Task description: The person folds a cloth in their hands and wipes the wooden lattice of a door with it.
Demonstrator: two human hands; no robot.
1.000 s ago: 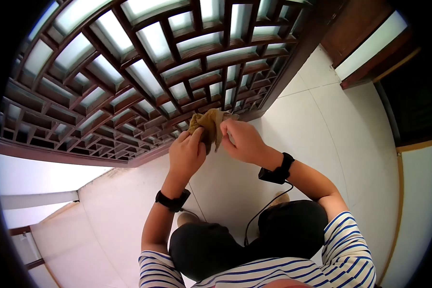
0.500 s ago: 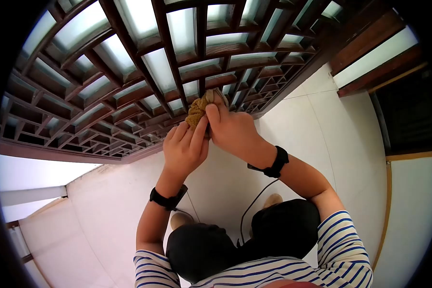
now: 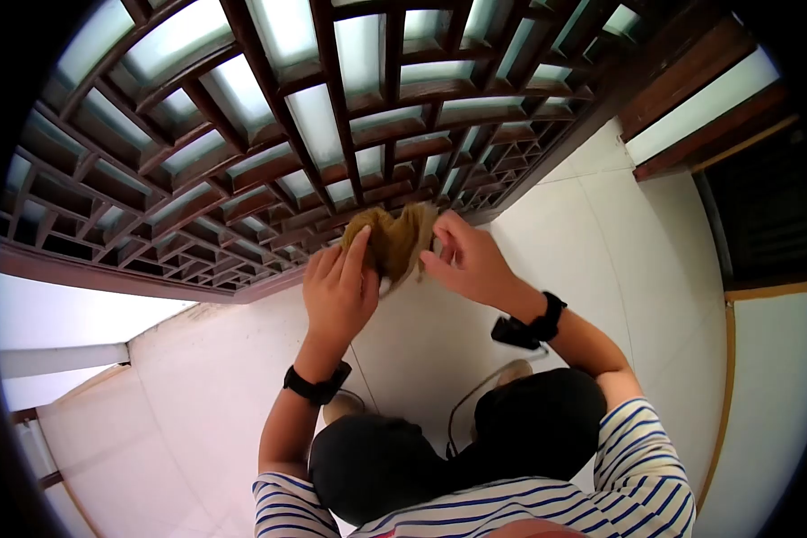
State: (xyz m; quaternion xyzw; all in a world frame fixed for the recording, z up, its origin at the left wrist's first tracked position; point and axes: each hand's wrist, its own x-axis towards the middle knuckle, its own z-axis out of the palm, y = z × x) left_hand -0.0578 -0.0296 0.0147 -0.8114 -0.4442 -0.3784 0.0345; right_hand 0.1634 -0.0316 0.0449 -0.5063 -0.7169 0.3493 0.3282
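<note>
A mustard-brown cloth (image 3: 394, 240) with a greyish edge hangs bunched between my hands, just in front of the lower part of a dark wooden lattice screen (image 3: 269, 161). My left hand (image 3: 336, 291) grips the cloth's left side, its index finger lying over the fabric. On the other side, my right hand (image 3: 475, 264) is closed with bent fingers at the greyish edge, thumb towards the cloth. Part of that grip is blurred. Both wrists wear black straps; a small black box (image 3: 516, 332) hangs under the right one.
Pale floor tiles (image 3: 412, 350) lie below the hands. My knees (image 3: 538, 421) are bent near the body, and a dark cable (image 3: 462, 408) runs between the feet. A dark panel with a wooden frame (image 3: 726, 296) stands at the right.
The cloth has gone from tightly bunched to more spread out and a little lower. My right hand has moved right and down, away from the left hand, which has stayed nearly in place.
</note>
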